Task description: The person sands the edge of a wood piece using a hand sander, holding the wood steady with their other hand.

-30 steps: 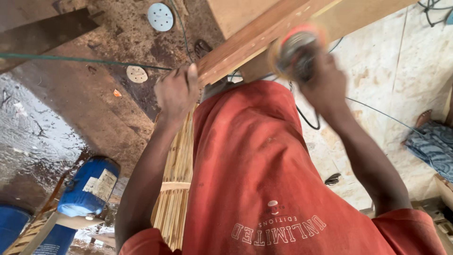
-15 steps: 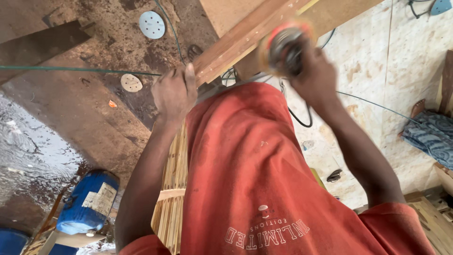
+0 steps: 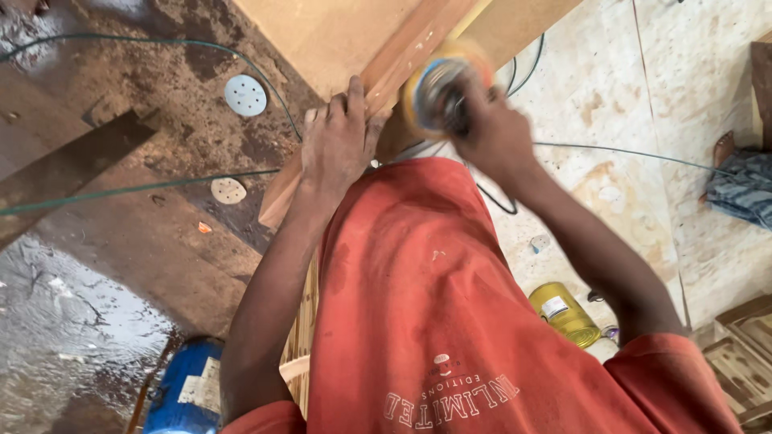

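A woodworking workshop: timber plank (image 3: 378, 88), sanding discs (image 3: 245, 95), power cables (image 3: 161, 185), dusty floor (image 3: 121, 265)

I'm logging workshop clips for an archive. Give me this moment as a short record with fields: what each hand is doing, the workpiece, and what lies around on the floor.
left hand: left hand pressed flat on the wooden plank, fingers spread
right hand: right hand gripping a round power sander, blurred with motion
workpiece: the plank, slanting across a pale board
clothing: red shirt
floor, left: two loose sanding discs, green cable, blue container
floor, right: yellow can
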